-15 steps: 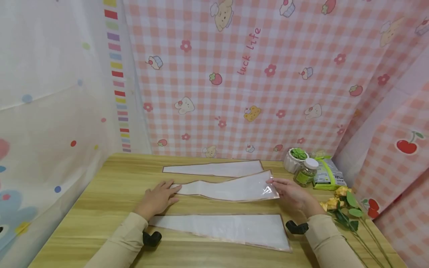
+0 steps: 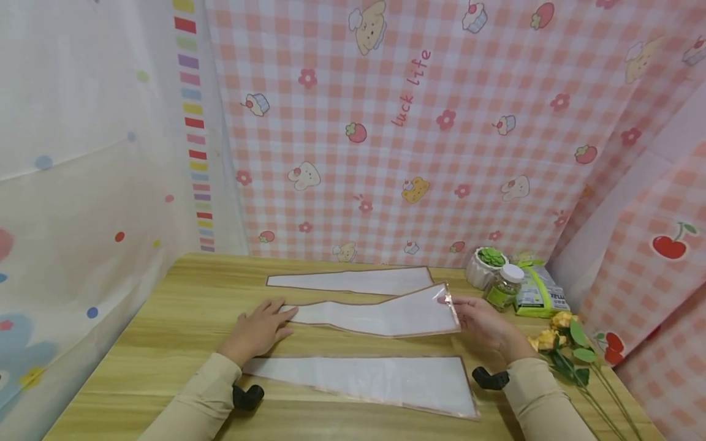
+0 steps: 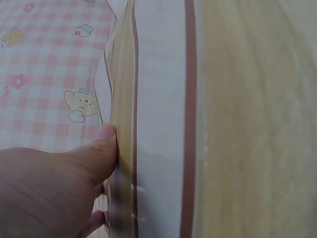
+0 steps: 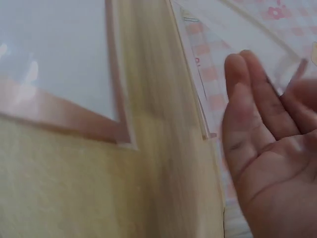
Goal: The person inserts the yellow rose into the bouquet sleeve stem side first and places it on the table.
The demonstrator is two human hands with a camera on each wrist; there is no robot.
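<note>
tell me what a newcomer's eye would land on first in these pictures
Probably the pink checked cloth with cartoon prints, filling the back. Then three long white strips across the table, the middle one with the hands at its ends. Yellow flowers add colour at the table's right side.

Soft, even light fills the head view; glints catch the right end of the held strip (image 2: 375, 318); both wrist views look dimmer, the right blurred.
</note>
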